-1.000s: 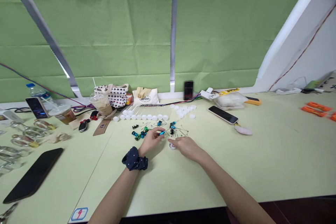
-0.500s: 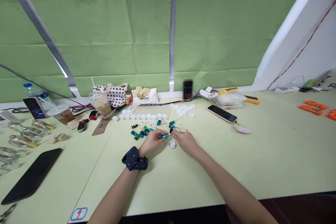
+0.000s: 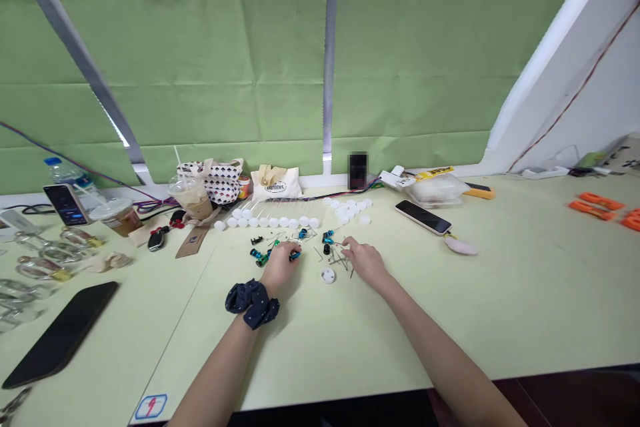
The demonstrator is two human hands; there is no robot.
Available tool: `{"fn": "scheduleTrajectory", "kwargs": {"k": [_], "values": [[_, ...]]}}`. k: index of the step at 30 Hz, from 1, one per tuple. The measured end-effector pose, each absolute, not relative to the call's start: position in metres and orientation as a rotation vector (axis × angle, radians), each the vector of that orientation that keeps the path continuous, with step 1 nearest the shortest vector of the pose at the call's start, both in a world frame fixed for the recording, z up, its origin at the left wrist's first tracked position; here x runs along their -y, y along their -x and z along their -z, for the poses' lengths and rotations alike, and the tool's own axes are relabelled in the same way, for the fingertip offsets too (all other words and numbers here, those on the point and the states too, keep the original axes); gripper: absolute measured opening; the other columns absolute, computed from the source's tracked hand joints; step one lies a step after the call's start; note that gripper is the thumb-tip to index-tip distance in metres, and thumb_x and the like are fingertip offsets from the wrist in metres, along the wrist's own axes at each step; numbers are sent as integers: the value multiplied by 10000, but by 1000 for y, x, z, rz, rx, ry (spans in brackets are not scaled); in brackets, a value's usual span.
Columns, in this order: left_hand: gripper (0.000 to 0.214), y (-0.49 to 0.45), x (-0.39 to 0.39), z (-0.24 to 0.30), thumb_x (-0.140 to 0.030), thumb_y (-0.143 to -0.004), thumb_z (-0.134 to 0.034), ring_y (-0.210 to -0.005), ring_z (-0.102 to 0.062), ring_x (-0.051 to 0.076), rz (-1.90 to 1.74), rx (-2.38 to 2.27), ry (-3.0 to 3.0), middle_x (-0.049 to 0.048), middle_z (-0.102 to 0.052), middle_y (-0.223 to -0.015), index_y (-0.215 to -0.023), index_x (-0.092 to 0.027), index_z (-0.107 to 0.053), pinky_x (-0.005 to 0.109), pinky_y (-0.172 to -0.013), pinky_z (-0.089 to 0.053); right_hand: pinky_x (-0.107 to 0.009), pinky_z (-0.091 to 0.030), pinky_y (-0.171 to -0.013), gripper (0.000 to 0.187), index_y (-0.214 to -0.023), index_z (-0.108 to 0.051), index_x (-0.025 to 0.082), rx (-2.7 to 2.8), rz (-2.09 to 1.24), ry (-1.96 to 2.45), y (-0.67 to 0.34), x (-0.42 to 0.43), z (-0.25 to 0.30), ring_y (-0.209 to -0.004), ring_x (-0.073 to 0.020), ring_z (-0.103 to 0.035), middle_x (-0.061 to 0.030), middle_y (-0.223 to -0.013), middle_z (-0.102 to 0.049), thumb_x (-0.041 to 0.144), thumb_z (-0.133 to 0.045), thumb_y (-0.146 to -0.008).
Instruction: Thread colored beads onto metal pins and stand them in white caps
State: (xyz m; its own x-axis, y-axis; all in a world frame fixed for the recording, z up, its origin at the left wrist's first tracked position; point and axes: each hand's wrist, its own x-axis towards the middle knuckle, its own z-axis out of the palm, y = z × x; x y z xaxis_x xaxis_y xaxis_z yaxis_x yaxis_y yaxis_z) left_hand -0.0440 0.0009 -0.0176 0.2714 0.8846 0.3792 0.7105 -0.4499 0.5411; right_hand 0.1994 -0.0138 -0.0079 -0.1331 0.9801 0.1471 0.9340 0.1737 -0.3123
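Note:
At the right edge of a pile of small blue, green and black cylindrical parts [image 3: 261, 257], my left hand [image 3: 280, 268] is closed, with a blue metal cylinder [image 3: 294, 255] at its fingertips. A dark dotted scrunchie [image 3: 253, 303] circles that wrist. My right hand [image 3: 366, 263] hovers low over thin metal pins [image 3: 339, 260], its thumb and forefinger slightly apart; nothing shows between them. Between the hands lie a round white cap with holes [image 3: 328, 275] and a black round part [image 3: 327, 249]. More blue parts [image 3: 328, 237] rest just behind.
Clear tubes with white caps [image 3: 273, 222] line the back, beside loose white caps [image 3: 356, 208]. A phone [image 3: 423, 217] with a pink charm lies right. Drink cups [image 3: 193, 203], a dark tablet [image 3: 63, 333] and glass pieces [image 3: 45, 269] occupy the left.
My hands have moved apart: the left shifted left to the pile with a blue cylinder, the right moved right over the pins. The pins and black part between them are now uncovered.

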Motion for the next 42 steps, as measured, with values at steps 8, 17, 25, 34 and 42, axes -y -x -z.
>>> {"fn": "scheduleTrajectory", "kwargs": {"k": [8, 17, 25, 34, 42], "values": [[290, 49, -6, 25, -2, -640, -462, -916, -495, 279, -1053, -1541, -2313, 104, -624, -875, -786, -168, -650, 412, -824, -396, -230, -354, -622, 173, -815, -514, 212, 1924, -468, 1640, -209, 17, 1, -622, -141, -583, 29, -599, -642, 325, -405, -888], [308, -5, -5, 23, -327, -786, -574, -1009, -505, 269, -1069, -1197, -2178, 116, -589, -1022, -1050, -176, -622, 397, -916, -363, -226, -358, -514, 252, -761, -545, 208, 1769, -677, 1476, -209, 11, 12, -456, -133, -498, 40, -483, -548, 427, -446, -835], [167, -24, -30, 25, -310, -746, -613, -835, -554, 231, -1073, -1228, -1994, 84, -653, -822, -798, -168, -684, 370, -824, -403, -226, -369, -523, 386, -709, -679, 143, 1843, -742, 1392, -213, 7, 13, -506, -129, -482, -12, -532, -555, 369, -400, -850], [397, -3, -5, 2, -334, -791, -614, -996, -601, 229, -1036, -686, -1150, 101, -600, -1109, -1150, -169, -576, 358, -859, -467, -203, -351, -408, 361, -908, -671, 125, 1645, -1135, 1076, -206, 11, 10, -400, -64, -376, -2, -603, -565, 425, -503, -800], [424, 7, 8, 10, -293, -785, -640, -1015, -605, 224, -934, -604, -1038, 120, -661, -1049, -1175, -137, -587, 378, -973, -395, -186, -352, -395, 405, -862, -673, 120, 1601, -1246, 1004, -192, 19, 13, -410, -65, -422, 16, -522, -535, 496, -586, -738]]}}
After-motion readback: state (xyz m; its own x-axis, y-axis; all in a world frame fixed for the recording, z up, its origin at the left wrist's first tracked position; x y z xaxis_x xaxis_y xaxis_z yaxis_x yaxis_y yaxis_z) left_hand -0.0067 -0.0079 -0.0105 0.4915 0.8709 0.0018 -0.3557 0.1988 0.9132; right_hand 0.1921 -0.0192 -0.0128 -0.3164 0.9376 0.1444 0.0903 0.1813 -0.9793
